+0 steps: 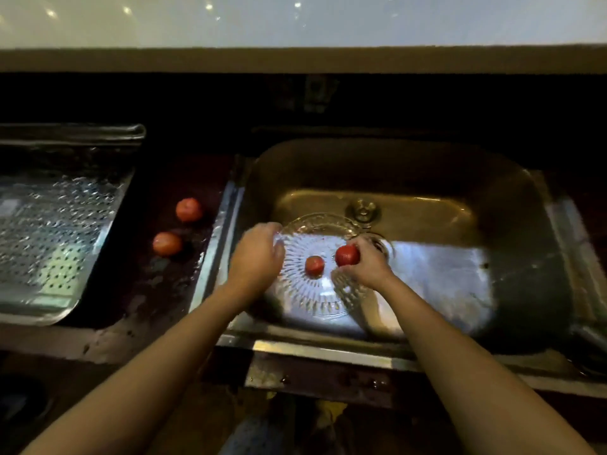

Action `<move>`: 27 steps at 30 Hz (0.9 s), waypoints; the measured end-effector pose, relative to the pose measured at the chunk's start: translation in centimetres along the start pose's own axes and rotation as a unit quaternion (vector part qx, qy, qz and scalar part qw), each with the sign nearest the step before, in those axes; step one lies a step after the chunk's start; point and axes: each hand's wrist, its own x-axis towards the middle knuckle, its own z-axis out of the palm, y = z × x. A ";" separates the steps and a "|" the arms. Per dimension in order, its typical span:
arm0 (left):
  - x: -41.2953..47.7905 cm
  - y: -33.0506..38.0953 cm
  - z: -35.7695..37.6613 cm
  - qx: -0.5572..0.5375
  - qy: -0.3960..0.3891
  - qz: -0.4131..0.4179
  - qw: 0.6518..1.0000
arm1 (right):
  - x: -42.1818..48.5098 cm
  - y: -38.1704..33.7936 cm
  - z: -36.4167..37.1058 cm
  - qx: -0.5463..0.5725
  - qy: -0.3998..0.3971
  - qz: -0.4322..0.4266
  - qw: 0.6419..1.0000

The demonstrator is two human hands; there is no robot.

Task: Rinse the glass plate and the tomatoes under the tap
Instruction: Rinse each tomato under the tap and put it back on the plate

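A clear patterned glass plate (315, 290) lies in the steel sink (427, 178), left of the drain (363, 211). My left hand (259, 254) grips the plate's left rim. My right hand (364, 264) is closed on a red tomato (346, 255) over the plate's right side. A second tomato (314, 265) rests on the middle of the plate. Two more tomatoes (188, 210) (167, 243) sit on the dark counter left of the sink. No tap or running water shows in this dim view.
A perforated steel drain tray (56, 231) lies on the counter at far left. The dark, wet counter strip (157, 290) separates it from the sink. A pale backsplash (295, 21) runs behind. The sink's front rim (312, 351) is close to my body.
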 end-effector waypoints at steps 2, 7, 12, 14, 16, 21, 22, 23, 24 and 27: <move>-2.0 -4.0 -2.0 0.067 0.062 0.060 0.994 | 1.5 -0.1 2.1 -0.028 -0.006 -0.001 1.000; -6.8 -10.6 -3.0 0.185 0.025 0.091 0.978 | 3.4 -0.1 6.9 -0.112 -0.023 -0.010 0.993; -7.7 -12.0 -1.9 0.183 -0.004 0.059 0.981 | 4.0 0.3 8.4 -0.195 -0.057 -0.028 0.979; -7.8 -12.3 -1.7 0.188 -0.010 0.061 0.980 | 4.4 -0.7 8.1 -0.229 -0.080 -0.037 0.969; -8.0 -12.5 -1.5 0.188 -0.015 0.060 0.980 | 4.8 -3.2 7.8 -0.210 -0.067 -0.080 0.972; -7.9 -12.9 -1.5 0.184 -0.008 0.056 0.981 | 5.4 -15.0 8.0 -0.120 -0.049 -0.313 0.941; -7.9 -12.9 -1.5 0.181 -0.005 0.054 0.982 | 5.4 -17.2 8.6 -0.125 -0.062 -0.352 0.925; -7.9 -12.8 -1.5 0.181 -0.004 0.055 0.982 | 5.3 -19.2 9.2 -0.133 -0.076 -0.382 0.911; -7.9 -12.7 -1.5 0.183 -0.004 0.057 0.981 | 5.2 -20.7 9.9 -0.141 -0.094 -0.402 0.900; -7.4 -12.5 -1.5 0.191 -0.004 0.067 0.979 | 5.5 -23.5 11.8 -0.184 -0.144 -0.425 0.875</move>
